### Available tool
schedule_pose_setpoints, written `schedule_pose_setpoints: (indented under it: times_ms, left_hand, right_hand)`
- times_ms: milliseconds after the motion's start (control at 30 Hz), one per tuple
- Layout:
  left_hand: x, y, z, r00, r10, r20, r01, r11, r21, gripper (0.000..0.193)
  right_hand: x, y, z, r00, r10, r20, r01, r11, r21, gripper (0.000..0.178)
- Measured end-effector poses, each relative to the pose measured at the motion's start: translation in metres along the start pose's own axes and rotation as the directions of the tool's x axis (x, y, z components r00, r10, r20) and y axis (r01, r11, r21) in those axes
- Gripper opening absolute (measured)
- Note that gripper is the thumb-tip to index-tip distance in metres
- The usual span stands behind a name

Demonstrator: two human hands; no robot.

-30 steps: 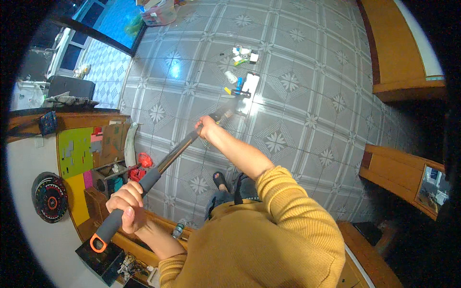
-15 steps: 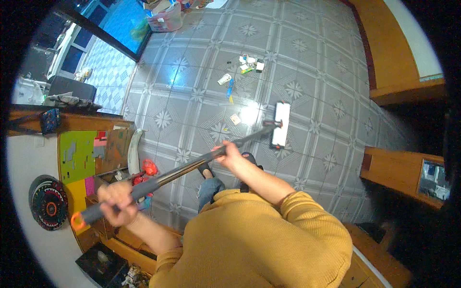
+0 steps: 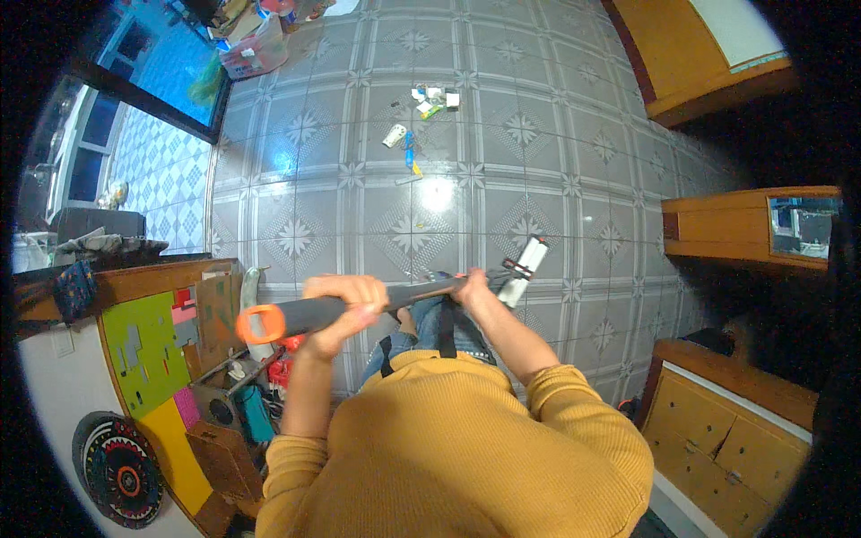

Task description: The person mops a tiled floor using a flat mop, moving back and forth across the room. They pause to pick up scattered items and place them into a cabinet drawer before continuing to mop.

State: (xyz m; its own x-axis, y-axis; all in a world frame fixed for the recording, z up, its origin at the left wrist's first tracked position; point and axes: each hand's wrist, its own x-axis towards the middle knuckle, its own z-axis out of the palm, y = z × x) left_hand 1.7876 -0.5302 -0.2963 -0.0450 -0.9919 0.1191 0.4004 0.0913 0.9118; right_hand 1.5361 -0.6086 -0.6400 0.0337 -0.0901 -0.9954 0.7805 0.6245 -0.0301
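A flat mop slants across in front of me, its dark grey handle [image 3: 420, 294] ending in an orange loop at the left. My left hand [image 3: 348, 309] is wrapped around the thick upper part of the handle, close to that loop. Further down, my right hand [image 3: 472, 285] closes on the thinner part. The white rectangular mop head [image 3: 527, 267] rests tilted on the tiled floor, just right of my right hand and near my feet; its lower end is partly hidden by my forearm.
Small boxes and scraps [image 3: 435, 100] lie ahead, near a white piece [image 3: 395, 135] and a blue item [image 3: 410, 152] with a yellow end. A clear plastic bin [image 3: 256, 56] stands far left. Wooden cabinets [image 3: 744, 224] line the right; a cluttered shelf [image 3: 235, 394] is at lower left.
The mop head has come back toward my feet and turned diagonal. My left hand and the handle's end swung right and up. The pale square card no longer shows where it lay.
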Motion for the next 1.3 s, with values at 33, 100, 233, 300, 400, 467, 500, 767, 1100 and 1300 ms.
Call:
schedule_pose_setpoints:
  times_ms: [33, 100, 233, 300, 400, 467, 500, 767, 1100, 1300]
  left_hand:
    - [0.000, 0.023, -0.012, 0.999, 0.022, 0.030, -0.023, 0.999, 0.030, 0.022]
    - [0.005, 0.072, -0.035, 0.975, 0.174, 0.137, -0.181, 0.983, 0.041, 0.021]
    - [0.014, 0.149, -0.060, 0.938, 0.284, 0.197, -0.319, 0.931, 0.177, 0.021]
    - [0.019, 0.160, -0.067, 0.936, 0.274, 0.221, -0.329, 0.905, 0.271, 0.020]
    - [0.027, 0.156, -0.082, 0.928, 0.330, 0.174, -0.371, 0.862, 0.346, 0.020]
    - [0.036, 0.153, -0.102, 0.915, 0.364, 0.171, -0.402, 0.838, 0.369, 0.021]
    - [0.038, 0.160, -0.114, 0.913, 0.355, 0.204, -0.406, 0.849, 0.338, 0.023]
    - [-0.001, 0.256, -0.202, 0.846, 0.524, 0.094, -0.533, 0.834, 0.143, 0.032]
    - [0.117, 0.047, -0.245, 0.979, -0.202, 0.001, 0.201, 0.972, -0.121, 0.017]
    - [0.065, -0.044, -0.200, 0.830, -0.367, 0.421, 0.394, 0.919, 0.025, 0.019]
  right_hand:
    - [-0.013, 0.026, 0.019, 0.999, 0.031, 0.009, -0.031, 0.999, -0.039, 0.030]
    - [-0.039, 0.076, 0.062, 0.997, 0.072, -0.003, -0.072, 0.997, -0.013, 0.029]
    - [-0.076, 0.150, 0.156, 0.949, 0.285, 0.132, -0.299, 0.949, 0.102, 0.025]
    - [-0.079, 0.170, 0.202, 0.953, 0.233, 0.194, -0.248, 0.967, 0.056, 0.026]
    - [-0.078, 0.179, 0.258, 0.912, 0.207, 0.354, -0.235, 0.971, 0.039, 0.027]
    - [-0.084, 0.184, 0.288, 0.905, 0.226, 0.359, -0.260, 0.965, 0.048, 0.027]
    - [-0.092, 0.186, 0.302, 0.930, 0.206, 0.303, -0.240, 0.967, 0.079, 0.026]
    - [-0.184, 0.221, 0.280, 0.807, 0.504, 0.308, -0.482, 0.863, -0.150, 0.028]
    - [-0.013, 0.143, 0.145, 0.999, 0.011, -0.043, 0.004, 0.939, 0.343, 0.023]
    - [0.060, 0.172, -0.009, 0.946, 0.018, -0.325, 0.140, 0.880, 0.454, 0.035]
